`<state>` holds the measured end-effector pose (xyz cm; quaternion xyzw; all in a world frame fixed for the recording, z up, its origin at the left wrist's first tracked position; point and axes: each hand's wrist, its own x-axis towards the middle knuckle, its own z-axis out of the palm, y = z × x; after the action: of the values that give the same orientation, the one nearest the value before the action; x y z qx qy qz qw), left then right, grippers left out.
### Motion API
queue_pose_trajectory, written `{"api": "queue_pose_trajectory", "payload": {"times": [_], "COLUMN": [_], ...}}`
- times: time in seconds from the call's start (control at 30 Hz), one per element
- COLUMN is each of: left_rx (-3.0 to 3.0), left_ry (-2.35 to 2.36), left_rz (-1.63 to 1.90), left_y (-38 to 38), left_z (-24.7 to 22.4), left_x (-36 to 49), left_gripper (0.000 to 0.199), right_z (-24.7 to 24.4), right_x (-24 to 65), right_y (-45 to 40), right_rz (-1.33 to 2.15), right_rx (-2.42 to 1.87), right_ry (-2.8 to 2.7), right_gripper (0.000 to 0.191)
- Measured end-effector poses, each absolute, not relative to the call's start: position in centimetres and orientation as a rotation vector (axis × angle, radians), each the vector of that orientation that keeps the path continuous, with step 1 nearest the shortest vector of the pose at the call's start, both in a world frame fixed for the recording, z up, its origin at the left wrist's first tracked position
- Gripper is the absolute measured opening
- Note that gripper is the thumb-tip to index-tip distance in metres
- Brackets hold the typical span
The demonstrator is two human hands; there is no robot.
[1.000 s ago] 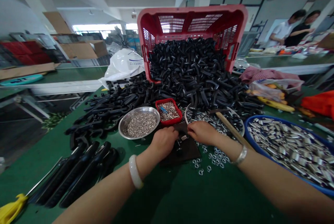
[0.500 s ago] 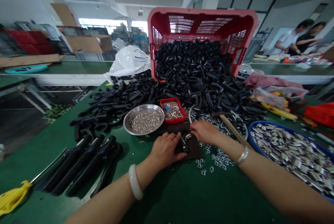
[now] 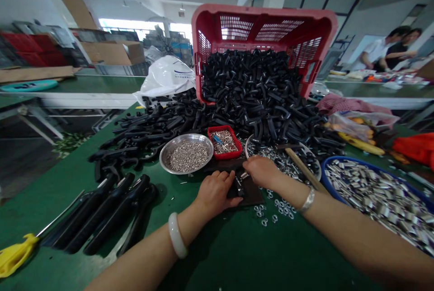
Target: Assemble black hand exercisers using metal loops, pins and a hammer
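My left hand (image 3: 217, 194) presses a small black plastic part (image 3: 239, 188) against a dark flat block (image 3: 252, 191), with its thumb stretched along the near side. Close to it, my right hand (image 3: 262, 171) has its fingers pinched together over the block's far right corner; what they grip is hidden. Just under those fingertips shows a ribbed shiny metal piece (image 3: 244, 175). Small metal rings (image 3: 285, 208) lie loose right of the block. Behind the hands stand a steel bowl (image 3: 162, 157) of tiny metal pieces and a red tray (image 3: 240, 148) of pins.
A tipped red crate (image 3: 264, 11) spills black plastic parts (image 3: 251, 78) over the table's back. At right are a hammer (image 3: 305, 169) and a blue basin (image 3: 327, 182) of metal tubes. Long black handles (image 3: 111, 218) and a yellow-handled screwdriver (image 3: 20, 252) lie left. Two people work far right.
My right hand has shifted slightly left, covering more of the ribbed metal piece. My left hand keeps its hold on the black part.
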<state>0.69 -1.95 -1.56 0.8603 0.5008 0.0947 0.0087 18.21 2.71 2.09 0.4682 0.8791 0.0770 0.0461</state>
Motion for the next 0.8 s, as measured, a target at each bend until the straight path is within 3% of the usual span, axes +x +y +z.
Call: {"api": "queue_pose_trajectory", "payload": {"times": [0.2,0.37,0.6,0.8], "left_rx": [2.658,2.628,2.677,2.429], "left_ry": [1.598,1.67,1.624,1.199], "left_rz": [0.306,0.295,0.299,0.075], "left_y": [-2.1,-2.3,-2.0,2.0], "left_z": [-1.4,-1.1,0.2,5.1], "left_x": [1.0,1.6,1.1,-0.3], "left_gripper": [0.068,0.069,0.057,0.055], "right_z": [-1.6,-1.7,-1.3,0.2], "right_x": [19.9,20.3,21.0,21.8], "right_y": [0.1,-0.8,0.3,1.7], "right_rz": [0.261,0.259,0.216,-0.311], "right_rx": [1.692,1.641,1.6,1.493], "right_ry": [2.766,2.764,2.959,3.136], "right_gripper": [0.038,0.045,0.033,0.027]}}
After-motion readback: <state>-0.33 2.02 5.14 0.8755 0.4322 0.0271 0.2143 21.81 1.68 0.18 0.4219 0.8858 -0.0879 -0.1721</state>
